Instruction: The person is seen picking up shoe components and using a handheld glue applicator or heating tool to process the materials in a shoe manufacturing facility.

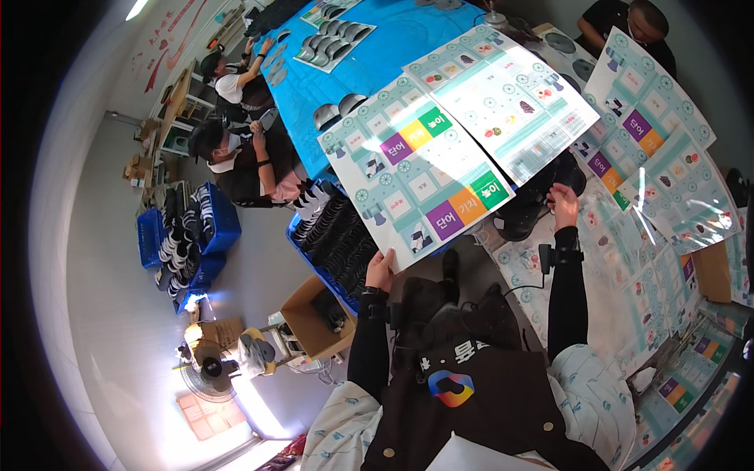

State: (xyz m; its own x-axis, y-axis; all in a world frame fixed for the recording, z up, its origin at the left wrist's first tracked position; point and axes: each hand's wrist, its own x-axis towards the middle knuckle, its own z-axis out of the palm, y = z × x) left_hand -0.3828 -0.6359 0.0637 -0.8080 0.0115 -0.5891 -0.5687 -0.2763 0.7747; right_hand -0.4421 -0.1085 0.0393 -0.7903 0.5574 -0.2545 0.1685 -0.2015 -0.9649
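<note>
**Pale teal printed sheet held up between both hands**

Glossy card, pale teal and white, fills the middle of my view: 1 large printed sheet (428, 149) lifted above the work table (377, 47), tilted so its far end points up and to the right. I see a grid of small white squares with round gear-like marks between them, and 2 strips of 3 coloured tiles each, purple, yellow or orange, then green. The upper half carries small pictures of dark and red items in rows. Sunlight falls in a bright band across the middle, and the far right part is blurred.

My left hand (380, 271) pinches the sheet's lower left corner, fingers curled over the edge. My right hand (563, 206) grips the lower right edge, fingers closed on the card; beneath it lies a dark round object (522, 216) I cannot identify. Both forearms wear black sleeves.

More sheets of the same print (660, 149) lie spread and overlapping on the right, with a brown cardboard piece (713, 271) near them. To my left, blue crates (212, 228) hold dark and white items, and an open cardboard box (310, 318) stands just beside the table. 2 seated people (236, 153) work at the blue table's left side, and another person (628, 27) sits at the far right.
</note>
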